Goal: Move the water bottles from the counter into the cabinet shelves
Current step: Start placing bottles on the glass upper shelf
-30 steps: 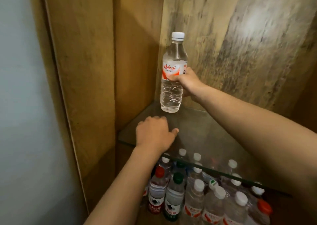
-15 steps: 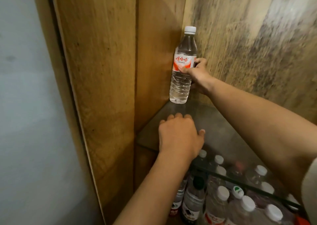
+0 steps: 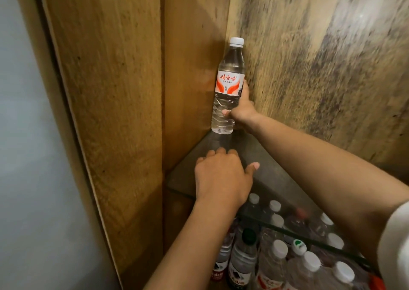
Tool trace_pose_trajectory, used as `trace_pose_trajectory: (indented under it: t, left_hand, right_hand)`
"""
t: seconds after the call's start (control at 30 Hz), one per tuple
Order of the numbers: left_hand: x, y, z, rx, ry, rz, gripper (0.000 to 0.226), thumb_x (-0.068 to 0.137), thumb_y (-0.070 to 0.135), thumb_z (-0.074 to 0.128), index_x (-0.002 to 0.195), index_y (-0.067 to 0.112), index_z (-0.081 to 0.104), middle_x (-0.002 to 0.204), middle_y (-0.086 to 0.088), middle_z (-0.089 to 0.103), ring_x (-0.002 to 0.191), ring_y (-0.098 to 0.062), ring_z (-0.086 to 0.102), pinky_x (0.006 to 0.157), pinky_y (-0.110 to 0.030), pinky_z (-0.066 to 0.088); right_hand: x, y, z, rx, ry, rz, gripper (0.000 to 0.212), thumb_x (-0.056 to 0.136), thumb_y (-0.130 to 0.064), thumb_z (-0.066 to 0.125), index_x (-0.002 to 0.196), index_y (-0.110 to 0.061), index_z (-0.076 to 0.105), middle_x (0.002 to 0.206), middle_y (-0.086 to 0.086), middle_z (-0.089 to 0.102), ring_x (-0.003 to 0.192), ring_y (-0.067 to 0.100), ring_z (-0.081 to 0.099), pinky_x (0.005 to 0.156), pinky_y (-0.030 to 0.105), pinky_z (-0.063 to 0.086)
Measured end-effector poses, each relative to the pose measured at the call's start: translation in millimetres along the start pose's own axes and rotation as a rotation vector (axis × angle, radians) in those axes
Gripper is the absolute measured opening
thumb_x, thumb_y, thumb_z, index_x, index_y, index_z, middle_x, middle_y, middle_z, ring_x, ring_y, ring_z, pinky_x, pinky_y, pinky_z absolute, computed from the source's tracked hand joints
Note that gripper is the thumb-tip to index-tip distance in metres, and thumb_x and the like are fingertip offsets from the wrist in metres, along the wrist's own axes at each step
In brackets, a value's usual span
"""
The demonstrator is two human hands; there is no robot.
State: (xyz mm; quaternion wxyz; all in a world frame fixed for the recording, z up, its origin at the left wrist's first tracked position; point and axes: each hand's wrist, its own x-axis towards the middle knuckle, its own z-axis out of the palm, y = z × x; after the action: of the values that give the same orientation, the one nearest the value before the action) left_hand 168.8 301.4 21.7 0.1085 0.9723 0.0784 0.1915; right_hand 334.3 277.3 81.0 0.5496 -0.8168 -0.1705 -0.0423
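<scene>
Clear plastic forms the upright water bottle with a white cap and an orange-and-white label (image 3: 228, 90), which is held in the back left corner of the wooden cabinet, where the tan side panel (image 3: 190, 72) meets the mottled grey-brown back panel (image 3: 321, 68). Its base is seen at the rear corner of the dark glass shelf (image 3: 261, 170); whether it is fully set down on the glass cannot be told. The bottle is gripped by the right hand (image 3: 242, 110), with the thumb laid across the ribbed lower body and the fingers wrapped round the far side at the label. The right forearm is stretched in from the lower right, with a white sleeve (image 3: 396, 245) visible at the edge of the view.

The left hand (image 3: 222, 176) is rested palm down on the front part of the glass shelf, near the bottle but apart from it; its fingers are relaxed and its thumb is spread to the right, with nothing held.

Through and below the glass, many more water bottles (image 3: 274, 265) are seen standing packed together on the lower level, mostly white-capped, with one dark green cap (image 3: 249, 234) among them. A pale grey wall (image 3: 33, 157) is seen to the left of the cabinet.
</scene>
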Motion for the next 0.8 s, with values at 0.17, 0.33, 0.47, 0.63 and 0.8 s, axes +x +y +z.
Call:
trace_pose_trajectory:
  t: [0.17, 0.33, 0.47, 0.63, 0.8]
  left_hand:
    - [0, 0, 1, -0.003, 0.011, 0.006, 0.054, 0.091, 0.059, 0.033, 0.12, 0.018, 0.052, 0.121, -0.006, 0.055, 0.111, -0.024, 0.05, 0.085, -0.04, 0.042]
    - [-1, 0, -1, -0.061, 0.058, 0.024, 0.047, 0.091, 0.055, 0.037, 0.115, 0.018, 0.055, 0.112, -0.005, 0.057, 0.101, -0.023, 0.054, 0.079, -0.039, 0.048]
    - [-9, 3, -5, -0.166, 0.275, 0.086, 0.035, 0.093, 0.042, 0.046, 0.121, 0.022, 0.051, 0.115, -0.002, 0.06, 0.104, -0.022, 0.056, 0.08, -0.037, 0.049]
    - [-37, 21, -6, -0.426, 0.466, 0.188, 0.022, 0.095, 0.03, 0.048, 0.111, 0.022, 0.06, 0.097, 0.003, 0.065, 0.087, -0.016, 0.06, 0.069, -0.033, 0.049]
    - [-87, 73, 10, -0.672, 0.512, 0.35, 0.024, 0.095, 0.022, 0.047, 0.09, 0.008, 0.065, 0.078, -0.004, 0.063, 0.072, -0.019, 0.057, 0.062, -0.043, 0.045]
  right_hand:
    - [-2, 3, -2, -0.015, -0.018, 0.023, 0.097, 0.086, -0.004, 0.06, 0.146, -0.034, -0.01, 0.148, 0.015, 0.027, 0.134, 0.036, 0.033, 0.107, 0.056, 0.033]
    - [-27, 4, -11, -0.109, -0.145, 0.074, 0.1, 0.083, -0.008, 0.064, 0.147, -0.02, -0.012, 0.148, 0.016, 0.031, 0.134, 0.032, 0.034, 0.11, 0.044, 0.032]
    - [-74, -7, -37, -0.113, -0.239, -0.034, 0.047, 0.086, -0.001, 0.057, 0.13, -0.007, 0.044, 0.094, 0.005, 0.061, 0.075, 0.008, 0.054, 0.061, 0.016, 0.046]
    - [-148, -7, -95, -0.165, -0.269, -0.109, 0.025, 0.09, -0.004, 0.053, 0.112, -0.015, 0.057, 0.095, 0.006, 0.059, 0.081, 0.014, 0.058, 0.055, 0.016, 0.046]
    - [-237, 17, -163, -0.265, -0.122, -0.3, 0.011, 0.089, -0.01, 0.057, 0.098, -0.015, 0.058, 0.075, 0.001, 0.055, 0.064, 0.016, 0.06, 0.056, 0.027, 0.053]
